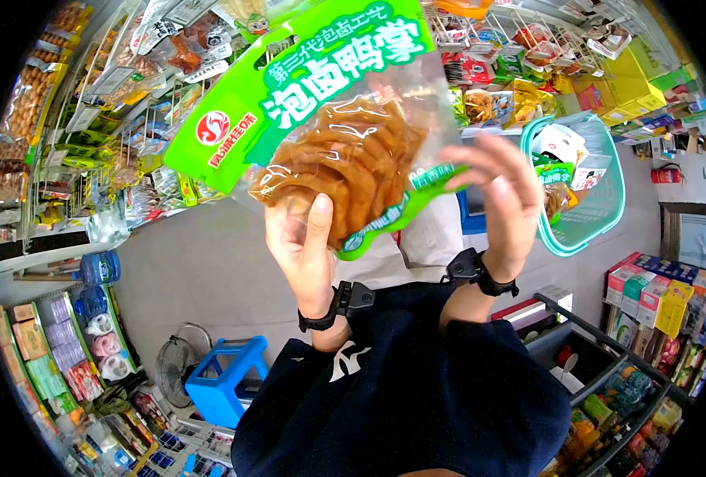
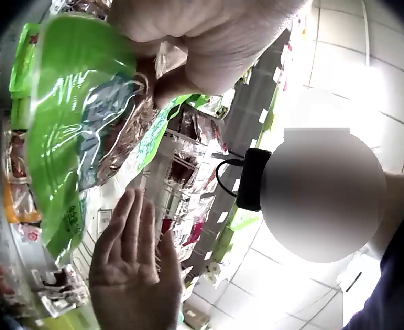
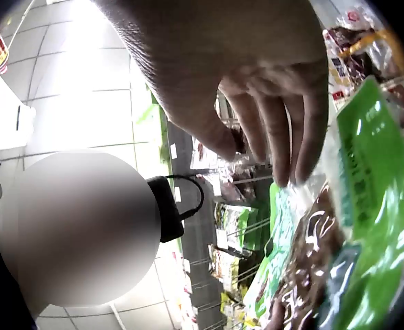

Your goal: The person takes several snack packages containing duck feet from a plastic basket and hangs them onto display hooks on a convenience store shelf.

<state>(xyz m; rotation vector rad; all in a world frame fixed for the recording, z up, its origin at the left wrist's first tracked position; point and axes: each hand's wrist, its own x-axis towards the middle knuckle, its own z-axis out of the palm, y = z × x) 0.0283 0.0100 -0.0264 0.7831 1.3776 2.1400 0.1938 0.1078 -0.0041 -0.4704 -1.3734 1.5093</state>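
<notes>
A large green and clear bag of brown food [image 1: 353, 151] is held up in front of the body in the head view. The left hand [image 1: 305, 246] grips its lower edge, thumb on the front. Beside the bag's right edge is the right hand [image 1: 500, 195], slightly blurred, its fingers extended. The left wrist view has the left hand [image 2: 209, 48] above the bag [image 2: 71, 130] and the right palm facing up below. In the right wrist view the right hand's fingers [image 3: 277, 130] hang straight near the bag [image 3: 380, 206]; whether they touch it is unclear.
A turquoise basket [image 1: 579, 238] with packages inside stands at the right. Racks of packaged snacks [image 1: 90, 143] line the back and left. A blue stool [image 1: 225, 381] and a fan [image 1: 176, 366] stand at lower left, and a dark shelf unit [image 1: 599, 358] at lower right.
</notes>
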